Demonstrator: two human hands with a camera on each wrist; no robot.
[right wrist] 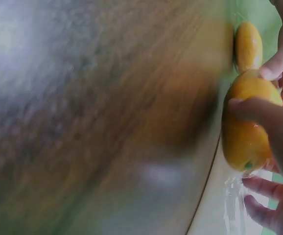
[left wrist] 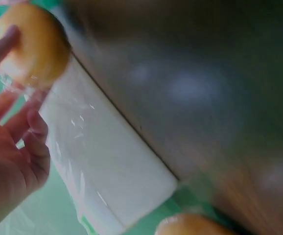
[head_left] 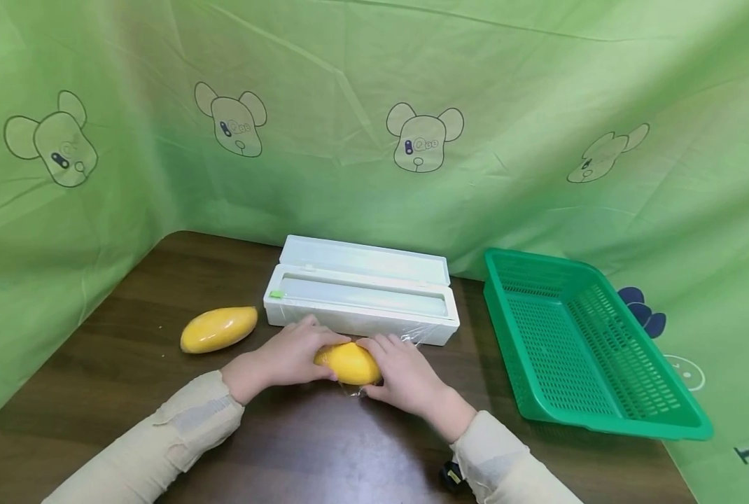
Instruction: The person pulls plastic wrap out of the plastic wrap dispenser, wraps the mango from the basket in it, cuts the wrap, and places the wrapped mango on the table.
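A yellow mango is held between both hands just in front of a white cling film box. My left hand grips its left end, thumb on the near side. At the right end, my right hand holds it with thumb and fingers. Clear cling film clings about the mango and stretches toward the box. In the right wrist view the mango shows a small green spot at one end. A second yellow mango, glossy as if wrapped, lies on the table to the left.
The white cling film box stands behind the hands with its lid raised, a green slider at its left. A green plastic basket sits at the right. Beside the right sleeve is a small black object. Green curtain hangs behind the brown table.
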